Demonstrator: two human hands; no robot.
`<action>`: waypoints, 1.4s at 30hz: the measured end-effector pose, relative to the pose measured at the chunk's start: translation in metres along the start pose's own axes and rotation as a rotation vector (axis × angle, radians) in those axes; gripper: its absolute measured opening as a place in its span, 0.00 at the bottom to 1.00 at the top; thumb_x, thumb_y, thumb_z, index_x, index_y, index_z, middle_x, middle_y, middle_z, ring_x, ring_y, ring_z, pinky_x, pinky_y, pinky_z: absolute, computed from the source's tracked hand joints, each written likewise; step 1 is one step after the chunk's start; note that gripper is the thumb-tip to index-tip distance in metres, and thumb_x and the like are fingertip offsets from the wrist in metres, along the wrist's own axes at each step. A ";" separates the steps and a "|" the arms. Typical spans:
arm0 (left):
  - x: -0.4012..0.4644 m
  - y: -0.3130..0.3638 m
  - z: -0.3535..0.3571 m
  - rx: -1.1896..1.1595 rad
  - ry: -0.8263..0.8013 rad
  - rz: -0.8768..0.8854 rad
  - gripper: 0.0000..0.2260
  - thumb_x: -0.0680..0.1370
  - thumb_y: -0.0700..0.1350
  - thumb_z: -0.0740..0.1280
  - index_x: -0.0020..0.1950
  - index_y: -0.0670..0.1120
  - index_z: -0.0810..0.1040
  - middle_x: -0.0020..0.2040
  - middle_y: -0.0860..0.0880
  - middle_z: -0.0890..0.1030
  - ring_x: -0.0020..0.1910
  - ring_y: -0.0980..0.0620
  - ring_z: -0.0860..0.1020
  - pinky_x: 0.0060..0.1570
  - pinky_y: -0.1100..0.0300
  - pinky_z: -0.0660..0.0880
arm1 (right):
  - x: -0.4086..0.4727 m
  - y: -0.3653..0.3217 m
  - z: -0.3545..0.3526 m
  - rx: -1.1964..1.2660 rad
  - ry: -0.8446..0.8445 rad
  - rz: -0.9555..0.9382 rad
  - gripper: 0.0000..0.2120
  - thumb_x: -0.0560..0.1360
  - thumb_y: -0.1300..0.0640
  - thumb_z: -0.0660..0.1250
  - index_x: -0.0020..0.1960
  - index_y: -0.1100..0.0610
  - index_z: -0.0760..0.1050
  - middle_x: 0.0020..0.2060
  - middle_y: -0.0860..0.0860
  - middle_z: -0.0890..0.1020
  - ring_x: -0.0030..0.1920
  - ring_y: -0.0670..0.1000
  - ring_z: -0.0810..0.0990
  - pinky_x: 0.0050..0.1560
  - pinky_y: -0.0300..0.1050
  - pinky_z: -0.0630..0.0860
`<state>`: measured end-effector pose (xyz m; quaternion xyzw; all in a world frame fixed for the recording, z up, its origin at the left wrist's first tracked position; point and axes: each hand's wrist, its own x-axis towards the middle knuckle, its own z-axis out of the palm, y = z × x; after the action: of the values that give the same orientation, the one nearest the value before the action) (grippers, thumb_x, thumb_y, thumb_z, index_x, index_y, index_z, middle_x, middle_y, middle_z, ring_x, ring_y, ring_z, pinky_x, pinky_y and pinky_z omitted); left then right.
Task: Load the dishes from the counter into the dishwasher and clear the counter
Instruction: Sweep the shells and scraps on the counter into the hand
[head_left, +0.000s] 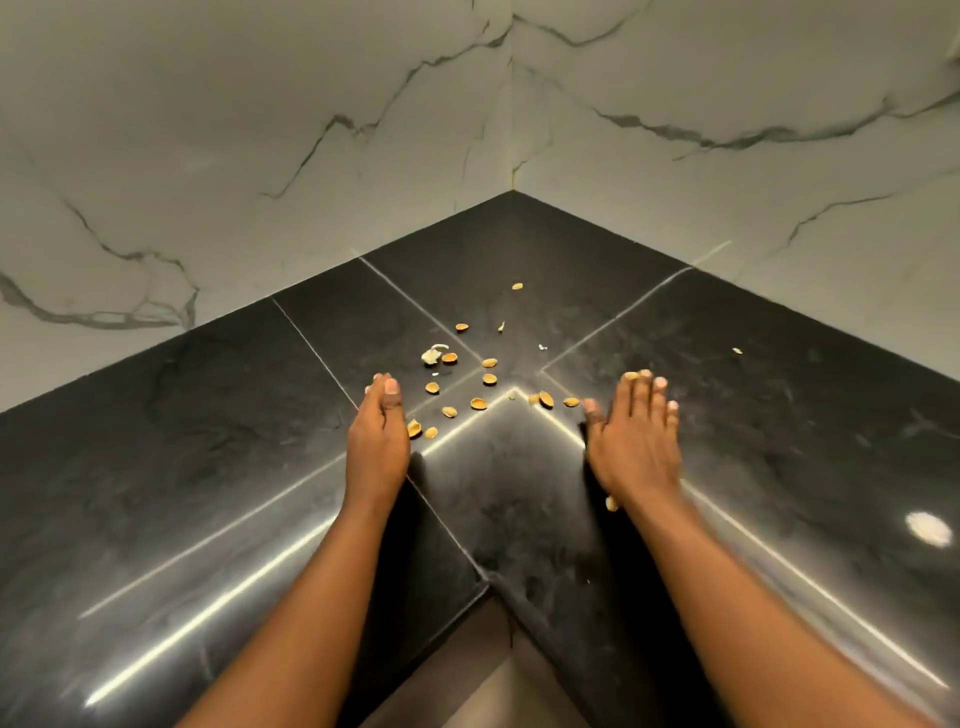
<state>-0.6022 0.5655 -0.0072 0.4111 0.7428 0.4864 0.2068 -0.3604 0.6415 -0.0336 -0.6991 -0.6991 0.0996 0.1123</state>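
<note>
Several tan nut shells (478, 403) lie scattered on the black stone counter (208, 426) in its inner corner. A pale scrap (431, 355) lies among them. My left hand (377, 441) stands on its edge at the left of the shells, fingers straight, with two shells touching its palm side. My right hand (635, 436) lies flat and spread at the right of the shells, a shell at its fingertips and one shell (611, 503) by its wrist. Neither hand holds anything. No dishes or dishwasher are in view.
White marble-look walls (260, 156) meet in a corner behind the counter. A single shell (517, 286) lies farther back and a crumb (737, 351) to the right. The counter's front edge forms an inward angle below my arms.
</note>
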 end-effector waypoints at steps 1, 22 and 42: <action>0.001 -0.004 0.002 -0.074 0.009 -0.010 0.23 0.84 0.57 0.51 0.75 0.49 0.67 0.74 0.52 0.68 0.74 0.56 0.62 0.74 0.57 0.58 | 0.000 -0.016 0.008 -0.006 0.002 -0.037 0.34 0.81 0.40 0.40 0.79 0.62 0.44 0.79 0.58 0.46 0.78 0.57 0.42 0.76 0.54 0.39; 0.023 -0.030 -0.013 -1.063 0.200 -0.200 0.25 0.85 0.52 0.45 0.67 0.37 0.71 0.64 0.41 0.78 0.64 0.47 0.76 0.69 0.49 0.68 | -0.036 -0.143 0.012 0.065 -0.147 -0.864 0.04 0.80 0.56 0.60 0.53 0.53 0.72 0.54 0.48 0.72 0.57 0.50 0.69 0.39 0.49 0.74; 0.030 -0.039 -0.037 -1.570 0.105 -0.437 0.19 0.84 0.50 0.51 0.52 0.40 0.77 0.47 0.43 0.83 0.50 0.49 0.82 0.54 0.56 0.79 | -0.014 -0.234 0.010 0.655 0.051 -0.771 0.07 0.71 0.59 0.65 0.46 0.54 0.81 0.42 0.50 0.82 0.46 0.51 0.77 0.46 0.46 0.74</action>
<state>-0.6617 0.5626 -0.0234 -0.0310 0.2574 0.8325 0.4896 -0.5869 0.6265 0.0264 -0.3203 -0.8354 0.2478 0.3716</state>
